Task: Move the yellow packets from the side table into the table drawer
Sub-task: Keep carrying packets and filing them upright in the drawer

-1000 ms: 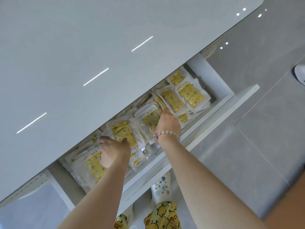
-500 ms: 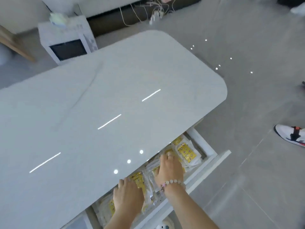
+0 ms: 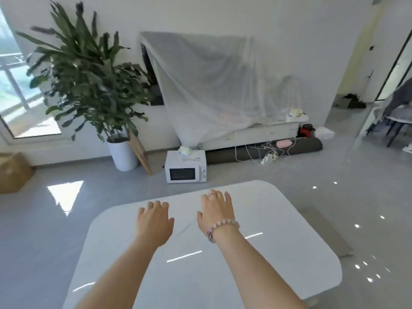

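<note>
Both my hands are stretched out above the glossy white table (image 3: 278, 253), palms down and holding nothing. My left hand (image 3: 153, 220) has its fingers loosely bent. My right hand (image 3: 217, 208), with a bead bracelet at the wrist and a ring on one finger, has its fingers straight. The drawer and the yellow packets are out of view, hidden below the tabletop's near edge. No side table shows.
Beyond the table, a white microwave (image 3: 185, 167) stands on the grey floor, next to a tall potted plant (image 3: 89, 74) in a white pot. A covered cabinet (image 3: 223, 90) with cables lies behind. A chair and a person's sleeve (image 3: 399, 101) are at the far right.
My view has swung up from the open drawer to the room. Both hands have left the yellow packets in the drawer and now hover over the tabletop.
</note>
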{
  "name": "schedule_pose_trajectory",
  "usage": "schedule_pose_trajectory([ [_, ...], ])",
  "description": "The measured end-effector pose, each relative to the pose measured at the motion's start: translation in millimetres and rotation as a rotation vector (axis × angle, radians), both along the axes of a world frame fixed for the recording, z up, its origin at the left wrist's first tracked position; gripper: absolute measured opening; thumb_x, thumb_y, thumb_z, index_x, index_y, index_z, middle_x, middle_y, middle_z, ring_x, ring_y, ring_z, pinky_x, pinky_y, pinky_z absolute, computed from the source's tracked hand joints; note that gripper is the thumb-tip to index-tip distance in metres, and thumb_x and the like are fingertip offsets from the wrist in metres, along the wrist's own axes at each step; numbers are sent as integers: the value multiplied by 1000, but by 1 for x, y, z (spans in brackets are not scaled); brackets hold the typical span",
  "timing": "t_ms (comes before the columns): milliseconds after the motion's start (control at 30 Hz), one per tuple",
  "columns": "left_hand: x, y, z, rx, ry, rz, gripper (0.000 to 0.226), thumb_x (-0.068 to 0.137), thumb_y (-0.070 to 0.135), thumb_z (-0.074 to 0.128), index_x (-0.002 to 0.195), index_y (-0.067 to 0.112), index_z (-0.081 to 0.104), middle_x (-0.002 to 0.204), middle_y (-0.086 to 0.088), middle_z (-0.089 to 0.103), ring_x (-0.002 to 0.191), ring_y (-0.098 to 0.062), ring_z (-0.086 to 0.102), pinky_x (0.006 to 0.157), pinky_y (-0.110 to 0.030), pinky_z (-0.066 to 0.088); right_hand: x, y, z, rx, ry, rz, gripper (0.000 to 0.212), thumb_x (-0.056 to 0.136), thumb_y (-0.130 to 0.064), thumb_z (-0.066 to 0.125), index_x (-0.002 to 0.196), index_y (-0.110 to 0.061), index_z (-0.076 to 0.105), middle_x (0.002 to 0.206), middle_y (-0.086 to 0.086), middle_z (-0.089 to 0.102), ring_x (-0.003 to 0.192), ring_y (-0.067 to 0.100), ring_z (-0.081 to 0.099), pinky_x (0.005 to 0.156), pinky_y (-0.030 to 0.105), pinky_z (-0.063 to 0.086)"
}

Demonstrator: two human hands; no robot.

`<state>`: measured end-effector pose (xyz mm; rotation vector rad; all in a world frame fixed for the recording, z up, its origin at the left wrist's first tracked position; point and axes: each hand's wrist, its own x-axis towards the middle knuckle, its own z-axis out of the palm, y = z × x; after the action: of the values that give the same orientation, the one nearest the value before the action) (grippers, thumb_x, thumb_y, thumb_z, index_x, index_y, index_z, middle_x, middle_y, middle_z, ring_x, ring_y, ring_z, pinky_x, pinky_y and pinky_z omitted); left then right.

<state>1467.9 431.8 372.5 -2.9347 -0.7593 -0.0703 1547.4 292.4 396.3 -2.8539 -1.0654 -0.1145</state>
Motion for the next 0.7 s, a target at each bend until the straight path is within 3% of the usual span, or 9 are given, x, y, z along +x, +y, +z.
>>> schedule_pose_trajectory([
  [167, -52, 45, 104, 44, -181, 133, 40, 95, 41, 40, 127, 17, 46, 124, -3, 52, 119, -24, 45, 93, -34, 36, -30, 61, 102, 80, -207, 142, 41, 93, -33, 43, 127, -10, 46, 133, 10, 46, 124, 26, 40, 108, 41, 22],
  [300, -115, 74, 153, 77, -256, 243, 42, 94, 40, 43, 126, 13, 48, 124, -8, 53, 120, -28, 45, 93, -38, 36, -80, 105, 151, 129, -260, 242, 42, 93, -35, 45, 127, -11, 46, 134, 10, 45, 122, 26, 42, 104, 42, 28],
  [500, -235, 130, 190, 101, -295, 429, 45, 95, 41, 40, 128, 12, 49, 131, -11, 51, 123, -31, 43, 97, -42, 35, -189, 180, 181, 165, -319, 432, 41, 93, -31, 46, 128, -10, 47, 132, 11, 46, 122, 27, 42, 102, 39, 30],
  [700, -389, 172, 191, 82, -233, 597, 46, 95, 42, 40, 130, 12, 47, 130, -13, 52, 121, -33, 45, 94, -43, 36, -334, 249, 174, 132, -244, 655, 44, 91, -29, 51, 130, -8, 47, 132, 14, 47, 122, 29, 43, 95, 37, 36],
])
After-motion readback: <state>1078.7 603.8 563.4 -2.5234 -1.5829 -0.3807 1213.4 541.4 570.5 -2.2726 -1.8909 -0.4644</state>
